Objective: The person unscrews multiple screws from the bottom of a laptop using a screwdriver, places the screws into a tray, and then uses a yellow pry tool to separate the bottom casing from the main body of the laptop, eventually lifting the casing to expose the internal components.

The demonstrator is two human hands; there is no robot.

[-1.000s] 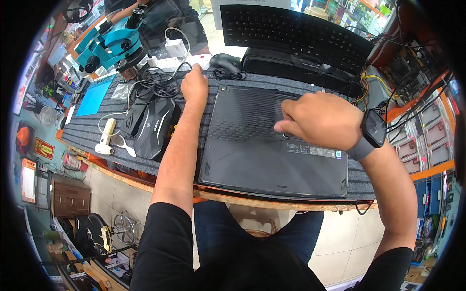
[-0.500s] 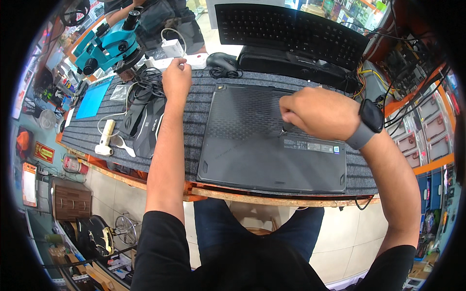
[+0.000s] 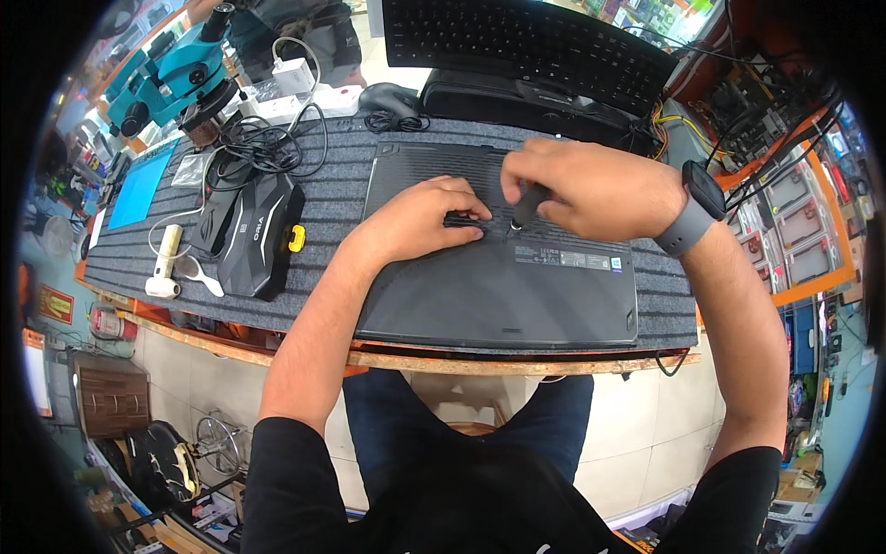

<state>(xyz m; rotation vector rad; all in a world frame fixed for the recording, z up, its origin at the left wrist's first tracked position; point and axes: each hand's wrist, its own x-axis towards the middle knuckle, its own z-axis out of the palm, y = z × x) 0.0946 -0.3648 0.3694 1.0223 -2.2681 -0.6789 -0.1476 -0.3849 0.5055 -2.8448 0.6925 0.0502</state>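
A dark grey laptop [image 3: 443, 295] lies bottom side up on the ribbed grey mat, its vents toward the far edge and small labels near its middle right. My right hand [image 3: 591, 189] is closed around a black screwdriver [image 3: 529, 207], which leans with its tip down on the laptop's underside; the screw itself is too small to make out. My left hand [image 3: 427, 220] rests on the laptop just left of the tip, thumb and fingers apart and holding nothing I can see.
Left of the laptop are a black angular box [image 3: 263, 235], a yellow object [image 3: 296, 238], coiled black cable [image 3: 286, 157] and a white spoon [image 3: 200, 274]. A teal microscope [image 3: 185, 74] stands far left. Behind lie a mouse [image 3: 392, 99], a power strip [image 3: 332, 102] and a black keyboard [image 3: 526, 60].
My left hand has come from the power strip area onto the laptop beside the screwdriver. The yellow object, formerly behind my left forearm, now shows. The whole view has shifted slightly.
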